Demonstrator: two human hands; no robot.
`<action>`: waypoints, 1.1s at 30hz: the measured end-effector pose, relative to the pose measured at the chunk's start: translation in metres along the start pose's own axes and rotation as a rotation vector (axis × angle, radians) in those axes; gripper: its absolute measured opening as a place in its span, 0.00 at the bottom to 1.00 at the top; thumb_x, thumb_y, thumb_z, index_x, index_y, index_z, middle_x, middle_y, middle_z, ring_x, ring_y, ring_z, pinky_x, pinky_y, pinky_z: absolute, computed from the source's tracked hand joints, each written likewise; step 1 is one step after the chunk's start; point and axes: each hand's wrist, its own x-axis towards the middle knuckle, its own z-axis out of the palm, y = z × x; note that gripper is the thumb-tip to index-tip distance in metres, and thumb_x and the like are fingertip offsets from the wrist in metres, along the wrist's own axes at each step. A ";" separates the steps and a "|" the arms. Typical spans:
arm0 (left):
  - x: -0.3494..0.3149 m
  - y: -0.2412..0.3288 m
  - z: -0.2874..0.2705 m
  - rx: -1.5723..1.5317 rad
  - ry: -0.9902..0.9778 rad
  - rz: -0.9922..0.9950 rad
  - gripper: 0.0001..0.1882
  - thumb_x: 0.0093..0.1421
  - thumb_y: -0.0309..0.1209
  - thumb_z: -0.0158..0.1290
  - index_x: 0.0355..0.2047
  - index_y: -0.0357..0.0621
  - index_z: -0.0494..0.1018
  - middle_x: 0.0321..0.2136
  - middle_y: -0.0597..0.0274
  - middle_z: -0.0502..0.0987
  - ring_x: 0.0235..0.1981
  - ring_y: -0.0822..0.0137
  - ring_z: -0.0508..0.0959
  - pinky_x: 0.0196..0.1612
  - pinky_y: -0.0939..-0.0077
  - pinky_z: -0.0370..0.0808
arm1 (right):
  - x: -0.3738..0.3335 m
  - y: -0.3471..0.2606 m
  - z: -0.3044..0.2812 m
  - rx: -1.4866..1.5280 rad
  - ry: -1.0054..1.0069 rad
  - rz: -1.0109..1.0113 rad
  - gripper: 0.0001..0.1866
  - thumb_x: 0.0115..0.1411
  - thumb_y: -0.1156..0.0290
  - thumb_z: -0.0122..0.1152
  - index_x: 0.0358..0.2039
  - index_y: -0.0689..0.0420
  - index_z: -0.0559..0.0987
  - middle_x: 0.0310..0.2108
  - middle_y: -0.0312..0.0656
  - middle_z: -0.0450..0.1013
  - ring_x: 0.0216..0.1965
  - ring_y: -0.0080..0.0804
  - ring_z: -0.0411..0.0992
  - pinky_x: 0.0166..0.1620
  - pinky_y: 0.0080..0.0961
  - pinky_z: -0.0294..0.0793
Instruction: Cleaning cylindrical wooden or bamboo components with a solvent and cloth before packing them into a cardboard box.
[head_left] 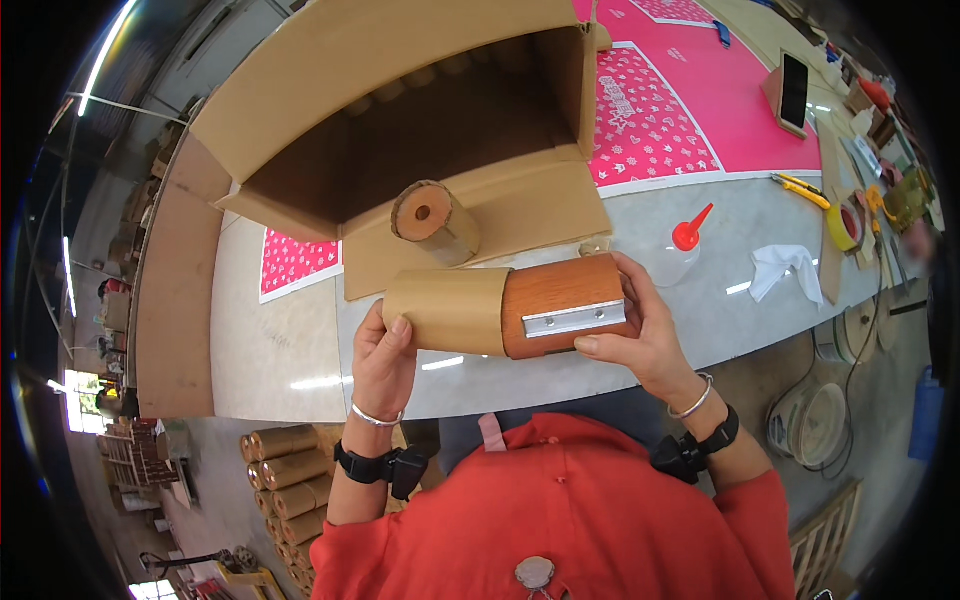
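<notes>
A brown cardboard tube (447, 312) lies sideways in front of me, with my left hand (385, 350) closed round its left end, thumb on top. From its right end sticks a reddish-brown wooden cylinder (560, 285); how far it reaches inside is hidden. My right hand (645, 325) grips the cylinder's outer end. A silver metal strip (575, 319) with two screws is set along the cylinder's side. Just beyond them, a wrapped roll (437, 222) with a round hole in its end stands on the flap of an open cardboard box (400, 60).
Right of the box lie pink printed sheets (650, 115) and a yellow utility knife (800, 190). A red-tipped squeeze bottle (680, 250), a white cloth (785, 272), yellow tape (848, 227) and a propped phone (792, 90) are on the table (270, 350). Tubes (290, 470) are stacked below left.
</notes>
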 end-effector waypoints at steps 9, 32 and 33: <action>-0.008 -0.002 0.001 0.090 -0.016 -0.090 0.23 0.61 0.33 0.53 0.54 0.40 0.64 0.50 0.62 0.71 0.54 0.66 0.69 0.58 0.69 0.62 | 0.006 0.001 -0.002 -0.020 -0.004 -0.005 0.46 0.46 0.73 0.71 0.61 0.63 0.53 0.50 0.46 0.61 0.53 0.33 0.63 0.55 0.28 0.65; -0.011 -0.029 0.005 -0.028 0.074 -0.187 0.20 0.59 0.32 0.55 0.51 0.41 0.67 0.47 0.63 0.73 0.50 0.68 0.71 0.55 0.68 0.66 | 0.017 0.008 0.004 -0.062 -0.008 0.104 0.48 0.46 0.68 0.72 0.60 0.70 0.52 0.50 0.51 0.63 0.51 0.34 0.66 0.53 0.27 0.67; -0.010 -0.031 0.003 -0.029 0.075 -0.187 0.20 0.59 0.32 0.55 0.51 0.41 0.67 0.47 0.63 0.73 0.50 0.68 0.71 0.55 0.68 0.66 | 0.015 0.009 0.005 -0.063 -0.009 0.104 0.48 0.46 0.68 0.72 0.60 0.70 0.52 0.50 0.51 0.63 0.51 0.34 0.66 0.53 0.27 0.67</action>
